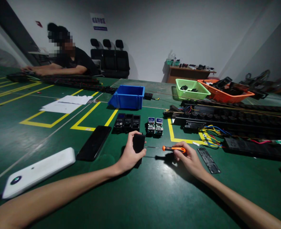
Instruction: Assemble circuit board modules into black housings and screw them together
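My left hand (131, 152) grips a small black box-shaped device (139, 143) upright over the green table (140, 197). In my right hand (187, 157) is a screwdriver (175, 149) with an orange and black handle, its thin shaft pointing left at the device's side. Whether the tip touches the device cannot be made out. Behind my left hand sit several black modules (127, 123) in a row, and right of them two small circuit boards (155, 126) with displays. A flat black plate (208, 160) lies right of my right hand.
A black phone (94, 143) and white elongated device (40, 171) lie left. Farther back are papers (66, 104), a blue bin (128, 97), a green basket (191, 89) and an orange basket (224, 92). Wired black assemblies (226, 117) fill the right. A person (68, 60) works far left.
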### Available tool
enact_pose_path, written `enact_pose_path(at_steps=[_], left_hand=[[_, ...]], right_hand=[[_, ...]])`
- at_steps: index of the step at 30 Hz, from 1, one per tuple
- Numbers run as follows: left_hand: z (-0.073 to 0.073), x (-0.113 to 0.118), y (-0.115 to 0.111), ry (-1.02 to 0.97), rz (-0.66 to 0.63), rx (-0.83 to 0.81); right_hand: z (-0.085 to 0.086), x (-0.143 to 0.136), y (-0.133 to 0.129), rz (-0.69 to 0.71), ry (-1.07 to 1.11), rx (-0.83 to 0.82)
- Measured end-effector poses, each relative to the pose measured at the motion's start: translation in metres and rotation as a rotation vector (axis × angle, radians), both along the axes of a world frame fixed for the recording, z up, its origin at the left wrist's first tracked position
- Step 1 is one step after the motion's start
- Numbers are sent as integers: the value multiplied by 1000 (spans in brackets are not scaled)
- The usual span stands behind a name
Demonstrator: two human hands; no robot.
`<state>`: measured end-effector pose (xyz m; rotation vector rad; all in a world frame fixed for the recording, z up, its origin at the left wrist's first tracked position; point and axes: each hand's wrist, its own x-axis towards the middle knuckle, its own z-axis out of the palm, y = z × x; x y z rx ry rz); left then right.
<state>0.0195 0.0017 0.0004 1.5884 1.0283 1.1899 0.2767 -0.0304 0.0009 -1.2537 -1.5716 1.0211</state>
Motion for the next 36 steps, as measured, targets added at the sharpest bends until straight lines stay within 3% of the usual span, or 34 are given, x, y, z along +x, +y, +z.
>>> enact_pose_path(at_steps=[9, 16, 33, 36], left_hand=[[0, 0, 0, -4, -5, 1], [-1, 0, -1, -9, 0, 4], [0, 0, 0, -6, 1, 8], [1, 0, -1, -6, 2, -1]], right_hand=[[-2, 0, 1, 45, 15, -78], [-1, 1, -2, -4, -62, 81], [1, 0, 0, 12, -38, -47], [-1, 1, 0, 24, -76, 0]])
